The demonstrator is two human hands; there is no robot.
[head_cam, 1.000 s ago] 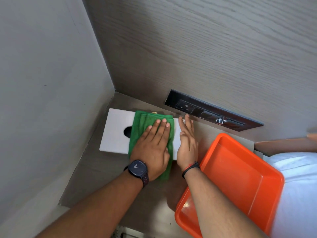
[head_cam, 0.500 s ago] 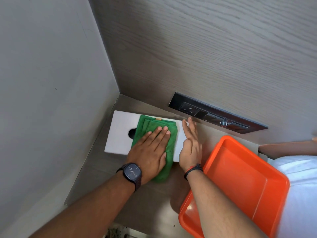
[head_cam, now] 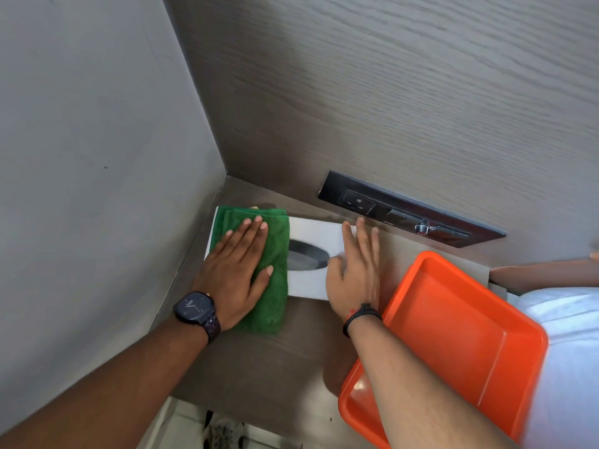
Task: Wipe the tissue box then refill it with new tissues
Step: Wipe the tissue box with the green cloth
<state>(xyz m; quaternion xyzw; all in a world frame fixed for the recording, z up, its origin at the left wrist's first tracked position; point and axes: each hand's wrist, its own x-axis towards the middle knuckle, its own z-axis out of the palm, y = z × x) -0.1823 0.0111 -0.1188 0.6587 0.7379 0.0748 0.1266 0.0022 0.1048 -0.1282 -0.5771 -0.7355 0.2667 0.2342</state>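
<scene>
Head view: we press our left hand (head_cam: 238, 270), fingers spread flat, on the green cloth (head_cam: 272, 251) over the left end of the white tissue box (head_cam: 319, 231) on the bench (head_cam: 265, 367). Our right hand (head_cam: 355, 273), open, steadies the box's right end beside the orange tray (head_cam: 460, 335).

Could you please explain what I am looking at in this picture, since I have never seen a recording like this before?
There is no machine here: a person wears one camera on the head, looking forward and down at their own bare hands. The left hand, with a watch on its wrist, presses a folded green cloth flat onto a white tissue box. The right hand rests open on the box's right end, steadying it. Neither hand grips anything. The box lies on a wooden counter in a corner, its oval opening uncovered. An empty orange tray sits to the right, and a dark socket panel is on the wall behind.
</scene>
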